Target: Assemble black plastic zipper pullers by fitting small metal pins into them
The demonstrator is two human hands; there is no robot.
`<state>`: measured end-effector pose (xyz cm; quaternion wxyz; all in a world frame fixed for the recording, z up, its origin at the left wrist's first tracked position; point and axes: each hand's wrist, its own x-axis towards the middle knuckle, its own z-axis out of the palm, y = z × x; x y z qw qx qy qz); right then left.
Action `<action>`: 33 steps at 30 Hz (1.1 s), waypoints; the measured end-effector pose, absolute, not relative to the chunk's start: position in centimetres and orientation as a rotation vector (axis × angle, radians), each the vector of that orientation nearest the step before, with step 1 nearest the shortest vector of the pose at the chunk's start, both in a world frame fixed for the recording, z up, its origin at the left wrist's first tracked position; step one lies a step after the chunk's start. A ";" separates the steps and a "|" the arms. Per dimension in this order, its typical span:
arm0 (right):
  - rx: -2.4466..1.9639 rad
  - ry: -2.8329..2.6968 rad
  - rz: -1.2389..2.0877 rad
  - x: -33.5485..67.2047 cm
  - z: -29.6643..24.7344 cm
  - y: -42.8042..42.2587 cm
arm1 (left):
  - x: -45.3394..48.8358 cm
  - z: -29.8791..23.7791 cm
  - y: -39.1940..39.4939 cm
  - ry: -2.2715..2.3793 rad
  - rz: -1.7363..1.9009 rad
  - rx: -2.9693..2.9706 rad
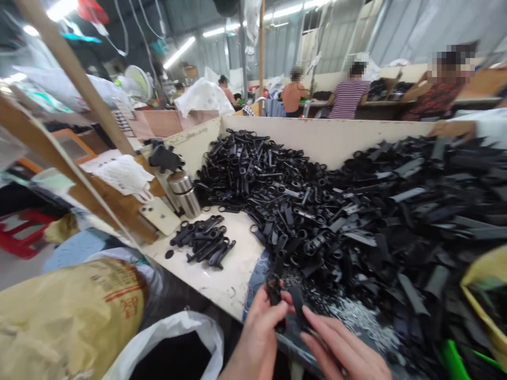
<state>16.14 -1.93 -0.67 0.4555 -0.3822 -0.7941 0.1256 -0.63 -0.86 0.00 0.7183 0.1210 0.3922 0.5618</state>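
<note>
At the front edge of the table my left hand [262,323] is closed around a black plastic part with a ring end [274,289]. Close beside it, my right hand [343,340] pinches a flat black plastic piece [298,303]; whether the two parts touch I cannot tell. Just beyond my hands lies a heap of ring-ended black parts [253,169], which runs into a larger heap of flat black pieces [431,211] on the right. Small silvery metal bits [366,321] are spread near my right hand. A smaller group of black parts [208,240] lies to the left.
A steel flask [185,192] and a phone [160,216] stand at the table's left edge. Below are an open white sack [206,327] and a yellow sack [67,322]. A green container [455,356] sits at lower right. Several people work beyond the back board [325,140].
</note>
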 end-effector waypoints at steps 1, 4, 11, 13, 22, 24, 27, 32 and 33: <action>-0.975 -1.917 0.386 15.8 -0.5 -2.2 | -0.9 0.2 -0.9 0.846 1.207 0.244; -0.968 -1.842 0.506 14.7 -0.3 -2.8 | -1.5 0.6 -0.9 0.783 1.114 0.226; -0.968 -1.823 0.465 13.2 -0.4 -3.2 | -1.1 -0.1 -1.3 0.791 1.081 0.248; -0.973 -1.832 0.468 13.1 -0.6 -3.4 | -1.1 -0.1 -1.3 0.795 1.092 0.233; -1.019 -1.811 0.508 13.6 -1.4 -4.1 | -1.2 1.1 -1.1 0.796 1.066 0.221; -1.027 -1.812 0.527 13.7 -1.4 -4.1 | -1.1 1.1 -1.0 0.795 1.060 0.223; -1.023 -1.796 0.522 13.8 -1.1 -3.9 | -0.8 0.9 -1.0 0.803 1.052 0.238; -1.032 -1.769 0.435 13.8 -0.3 -3.7 | -0.2 0.2 -1.1 0.824 1.067 0.254; -1.035 -1.778 0.424 13.8 -0.3 -3.7 | -0.1 0.2 -1.1 0.830 1.054 0.254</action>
